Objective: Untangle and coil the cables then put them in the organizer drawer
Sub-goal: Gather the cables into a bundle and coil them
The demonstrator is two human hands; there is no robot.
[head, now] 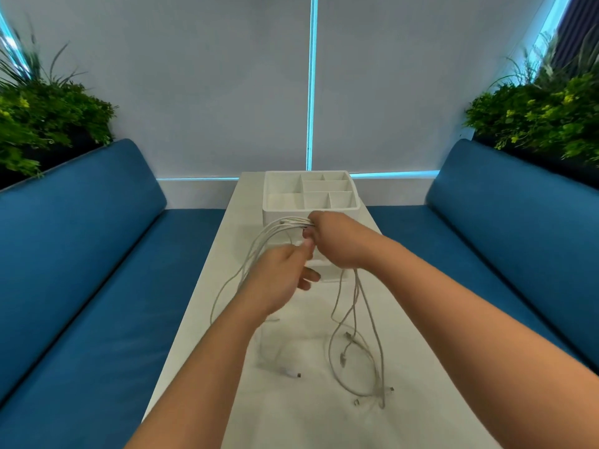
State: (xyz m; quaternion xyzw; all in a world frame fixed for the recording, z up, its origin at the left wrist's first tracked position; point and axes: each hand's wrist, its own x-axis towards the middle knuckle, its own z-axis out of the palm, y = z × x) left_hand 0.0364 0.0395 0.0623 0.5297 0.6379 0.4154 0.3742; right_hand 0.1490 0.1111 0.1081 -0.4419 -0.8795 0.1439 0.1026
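While both hands work mid-table, the right hand (337,241) clamps bunched white cables (356,319), the left hand (278,280) pinches a strand, and the organizer (275,202) crowds the far edge.

white table (285,422) | organizer (311,209) at far end | cable ends (356,367) trailing

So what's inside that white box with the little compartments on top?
The top compartments of the white plastic organizer box look empty from here, though their floors are partly hidden by the dividers. Its front, with any drawer, is covered by the hands and the white cables.
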